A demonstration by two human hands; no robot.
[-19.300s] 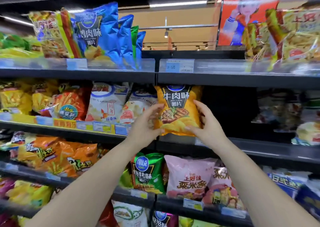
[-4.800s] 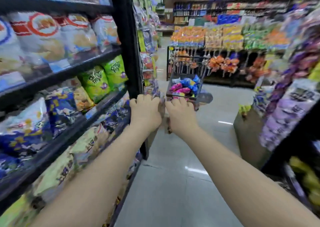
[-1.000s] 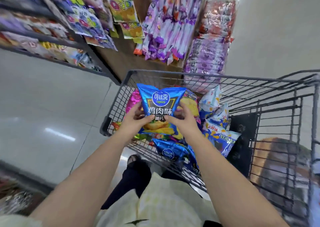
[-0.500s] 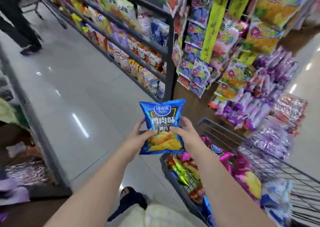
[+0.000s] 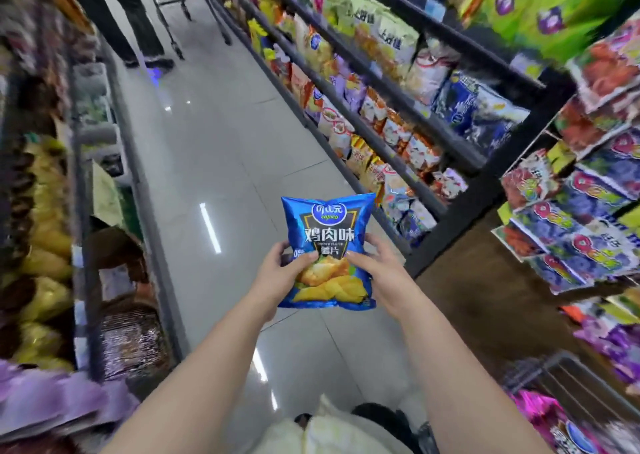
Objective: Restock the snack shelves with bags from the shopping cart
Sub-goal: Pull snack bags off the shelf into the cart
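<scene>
One blue chip bag [image 5: 327, 249] upright; two hands, left hand [image 5: 282, 275] and right hand [image 5: 382, 273], pinching its sides.

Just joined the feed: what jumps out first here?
A blue chip bag held upright at centre, left hand and right hand gripping its lower sides. Packed snack shelves line the right; the shopping cart corner peeks in bottom right, another person's legs top left.

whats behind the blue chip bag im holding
Grey floor tiles lie behind the blue chip bag. The left hand and right hand grip its sides; their fingers curl behind it, mostly hidden, as is its back.
</scene>
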